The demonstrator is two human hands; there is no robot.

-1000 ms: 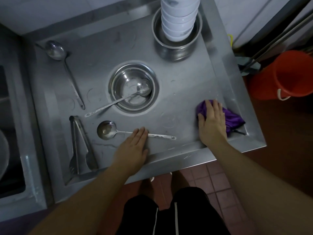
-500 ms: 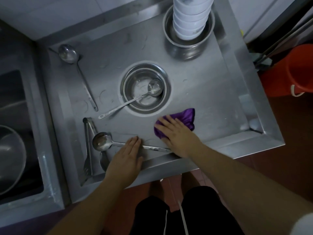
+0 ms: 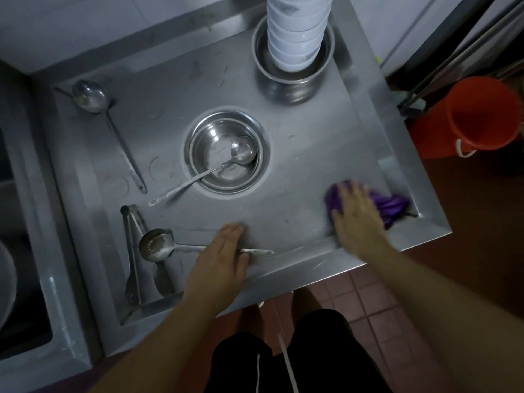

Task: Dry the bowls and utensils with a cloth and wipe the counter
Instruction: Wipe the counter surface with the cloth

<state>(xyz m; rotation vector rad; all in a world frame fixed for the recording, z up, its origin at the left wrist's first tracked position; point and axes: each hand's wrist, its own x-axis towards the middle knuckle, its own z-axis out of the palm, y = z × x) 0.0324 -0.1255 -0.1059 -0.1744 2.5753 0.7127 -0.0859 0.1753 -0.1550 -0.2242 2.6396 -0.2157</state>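
Pressing flat on a purple cloth (image 3: 392,207), the right hand (image 3: 355,219) lies with straight, spread fingers near the front right corner of the steel counter (image 3: 297,171), the cloth bunched out from under it toward the raised right rim; the hand is blurred. The left hand (image 3: 218,268) rests palm down at the front edge, fingers straight and together, lying across the handle of a ladle (image 3: 158,245) whose bowl sits toward the front left. Just left of that ladle, tongs (image 3: 131,251) lie along the left side, running front to back. At the middle of the counter a steel bowl (image 3: 209,154) holds a second ladle (image 3: 241,151), its handle sticking out over the rim to the front left. A third ladle (image 3: 92,96) lies near the back left corner. At the back right corner a stack of white bowls (image 3: 297,38) stands in a steel pot (image 3: 292,86). An orange bucket (image 3: 479,114) stands on the floor beyond the right edge
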